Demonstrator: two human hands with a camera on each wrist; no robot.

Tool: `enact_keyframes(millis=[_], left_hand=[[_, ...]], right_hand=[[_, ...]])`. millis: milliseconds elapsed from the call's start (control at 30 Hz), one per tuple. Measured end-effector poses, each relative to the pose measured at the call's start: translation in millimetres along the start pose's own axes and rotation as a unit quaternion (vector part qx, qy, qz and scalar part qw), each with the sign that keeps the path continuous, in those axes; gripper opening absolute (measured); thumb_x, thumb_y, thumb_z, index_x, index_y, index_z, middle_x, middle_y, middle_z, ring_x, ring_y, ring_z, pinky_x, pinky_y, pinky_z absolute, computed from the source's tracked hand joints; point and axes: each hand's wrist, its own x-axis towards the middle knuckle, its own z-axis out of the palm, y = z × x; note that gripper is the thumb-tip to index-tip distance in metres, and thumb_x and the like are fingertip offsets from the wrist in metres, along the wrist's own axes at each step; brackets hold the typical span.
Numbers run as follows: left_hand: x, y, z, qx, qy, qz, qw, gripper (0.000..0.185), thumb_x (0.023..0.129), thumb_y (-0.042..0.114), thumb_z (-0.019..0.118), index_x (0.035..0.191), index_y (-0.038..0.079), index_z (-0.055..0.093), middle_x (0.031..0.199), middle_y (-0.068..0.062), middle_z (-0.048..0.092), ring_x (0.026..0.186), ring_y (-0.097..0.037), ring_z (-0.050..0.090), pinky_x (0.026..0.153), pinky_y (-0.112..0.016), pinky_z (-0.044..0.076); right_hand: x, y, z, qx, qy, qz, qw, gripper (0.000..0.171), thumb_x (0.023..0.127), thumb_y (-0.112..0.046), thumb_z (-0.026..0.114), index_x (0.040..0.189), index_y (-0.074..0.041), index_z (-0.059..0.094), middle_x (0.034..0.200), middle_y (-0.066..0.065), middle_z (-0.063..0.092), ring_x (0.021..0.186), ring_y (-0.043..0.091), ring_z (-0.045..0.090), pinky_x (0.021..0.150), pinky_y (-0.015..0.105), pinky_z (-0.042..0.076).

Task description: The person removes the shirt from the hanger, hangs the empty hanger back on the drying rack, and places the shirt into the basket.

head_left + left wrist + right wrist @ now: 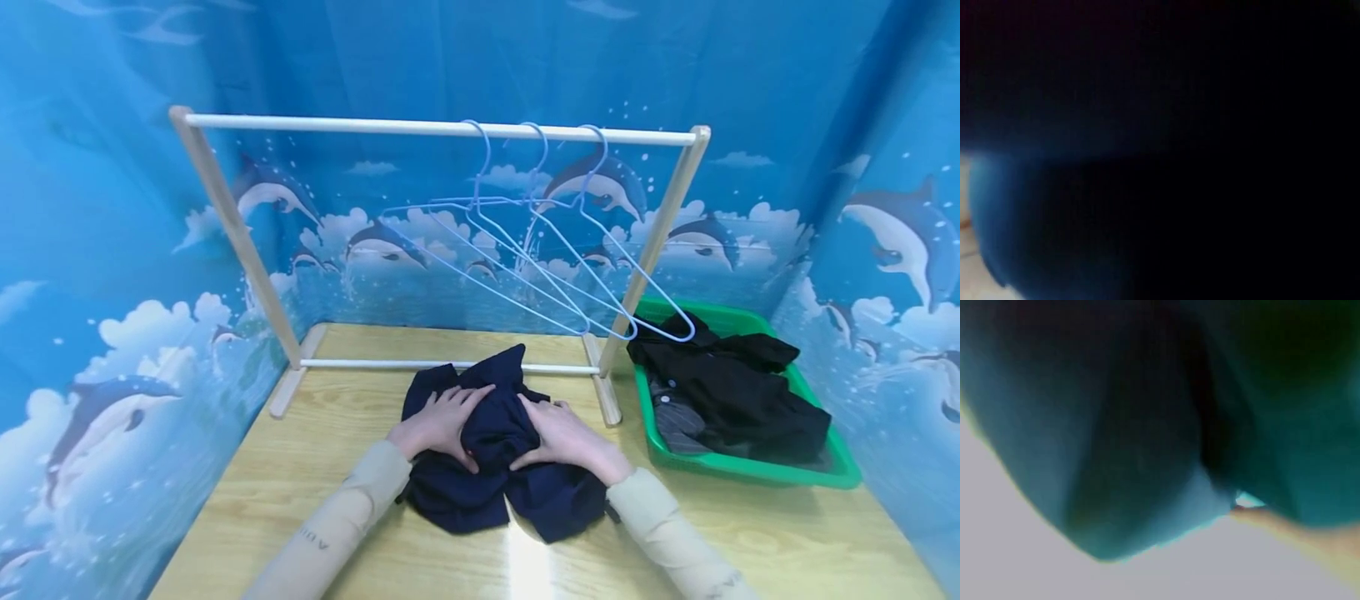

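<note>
A crumpled navy garment (491, 467) lies on the wooden table (300, 467) in front of the rack. My left hand (442, 421) rests on its left side with fingers spread, pointing right. My right hand (558, 433) lies on its right side, fingers pointing left. A raised bunch of the cloth sits between the two hands, and both thumbs reach in under it. In the left wrist view the dark garment (1054, 219) fills the frame. The right wrist view shows blurred blue garment cloth (1116, 456) very close up.
A wooden clothes rack (442, 127) stands behind the garment, its lower bar just beyond the cloth. Three light blue wire hangers (540, 250) hang on the top rail. A green basket (750, 471) of dark clothes sits at the right. Blue dolphin curtains enclose the table.
</note>
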Motion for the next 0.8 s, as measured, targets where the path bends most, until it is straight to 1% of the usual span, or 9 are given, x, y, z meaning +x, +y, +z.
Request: enact_keyframes(millis=[67, 133, 267, 367, 500, 567, 633, 700, 800], left_hand=[[2.4, -2.8, -0.7, 0.000, -0.008, 0.001, 1.0000, 0.123, 0.062, 0.050, 0.096, 0.159, 0.018, 0.028, 0.152, -0.017, 0.046, 0.138, -0.043, 0.042, 0.108, -0.066, 0.036], [4.4, -5.3, -0.3, -0.002, -0.009, 0.005, 0.9999, 0.117, 0.063, 0.048, 0.096, 0.156, 0.017, 0.032, 0.148, -0.017, 0.051, 0.135, -0.040, 0.047, 0.107, -0.062, 0.039], [6.5, -8.2, 0.4, -0.003, -0.007, 0.013, 0.9999, 0.114, 0.064, 0.045, 0.095, 0.154, 0.012, 0.035, 0.145, -0.018, 0.053, 0.133, -0.039, 0.049, 0.106, -0.058, 0.042], [5.6, -8.7, 0.0, -0.004, -0.008, 0.011, 0.9999, 0.113, 0.065, 0.044, 0.095, 0.154, 0.011, 0.035, 0.146, -0.018, 0.052, 0.134, -0.039, 0.049, 0.107, -0.058, 0.041], [2.7, -8.6, -1.9, -0.002, -0.013, 0.007, 0.9999, 0.112, 0.065, 0.044, 0.095, 0.155, 0.011, 0.036, 0.147, -0.017, 0.051, 0.135, -0.039, 0.047, 0.107, -0.059, 0.040], [1.9, -8.2, -3.1, -0.001, -0.018, 0.004, 0.9998, 0.112, 0.066, 0.044, 0.095, 0.155, 0.011, 0.036, 0.147, -0.017, 0.051, 0.136, -0.039, 0.046, 0.108, -0.060, 0.039], [1.8, -7.6, -3.9, -0.001, -0.020, 0.004, 0.9998, 0.110, 0.066, 0.043, 0.095, 0.154, 0.010, 0.037, 0.146, -0.017, 0.051, 0.136, -0.039, 0.046, 0.109, -0.061, 0.039], [2.2, -7.1, -3.8, 0.002, -0.023, 0.003, 0.9997, 0.109, 0.067, 0.043, 0.094, 0.154, 0.009, 0.038, 0.146, -0.018, 0.052, 0.136, -0.040, 0.046, 0.109, -0.062, 0.038], [2.3, -6.4, -1.8, 0.005, -0.023, 0.006, 0.9997, 0.107, 0.067, 0.043, 0.094, 0.153, 0.007, 0.040, 0.146, -0.018, 0.052, 0.136, -0.040, 0.046, 0.108, -0.062, 0.038]], right_hand=[[-5.4, 5.5, -8.9, 0.032, -0.018, -0.018, 0.999, 0.111, 0.075, -0.061, 0.082, 0.154, 0.001, 0.035, 0.142, 0.024, 0.056, 0.127, 0.042, 0.055, 0.101, 0.064, 0.041], [-14.4, 10.3, -19.8, 0.059, -0.029, -0.036, 0.997, 0.111, 0.076, -0.062, 0.080, 0.155, 0.001, 0.034, 0.150, 0.024, 0.048, 0.136, 0.045, 0.046, 0.107, 0.065, 0.036], [-40.4, 11.0, -37.4, 0.085, -0.034, -0.073, 0.993, 0.122, 0.068, -0.060, 0.086, 0.158, -0.003, 0.028, 0.160, 0.026, 0.030, 0.146, 0.052, 0.026, 0.109, 0.072, 0.027], [-61.5, 2.2, -38.8, 0.062, -0.054, -0.071, 0.994, 0.138, 0.056, -0.058, 0.092, 0.161, -0.005, 0.020, 0.164, 0.026, 0.017, 0.147, 0.054, 0.018, 0.106, 0.078, 0.024], [-76.6, -7.9, -24.7, -0.025, -0.074, -0.048, 0.996, 0.144, 0.048, -0.057, 0.095, 0.159, -0.001, 0.021, 0.164, 0.026, 0.010, 0.147, 0.053, 0.016, 0.104, 0.081, 0.022], [-73.9, -7.1, -15.1, -0.061, -0.064, -0.042, 0.995, 0.143, 0.047, -0.058, 0.095, 0.157, 0.001, 0.026, 0.164, 0.025, 0.009, 0.148, 0.051, 0.015, 0.106, 0.079, 0.022], [-65.3, -2.5, -7.4, -0.078, -0.022, -0.047, 0.996, 0.143, 0.045, -0.057, 0.096, 0.157, 0.000, 0.028, 0.165, 0.025, 0.009, 0.149, 0.050, 0.015, 0.107, 0.079, 0.022], [-51.7, 2.7, -3.2, -0.094, 0.013, -0.053, 0.994, 0.145, 0.046, -0.059, 0.097, 0.159, -0.003, 0.025, 0.166, 0.023, 0.009, 0.150, 0.048, 0.015, 0.109, 0.077, 0.022], [-29.7, 7.7, -4.9, -0.106, 0.041, -0.070, 0.991, 0.147, 0.046, -0.057, 0.098, 0.160, -0.006, 0.021, 0.167, 0.021, 0.011, 0.151, 0.046, 0.016, 0.109, 0.077, 0.023]])
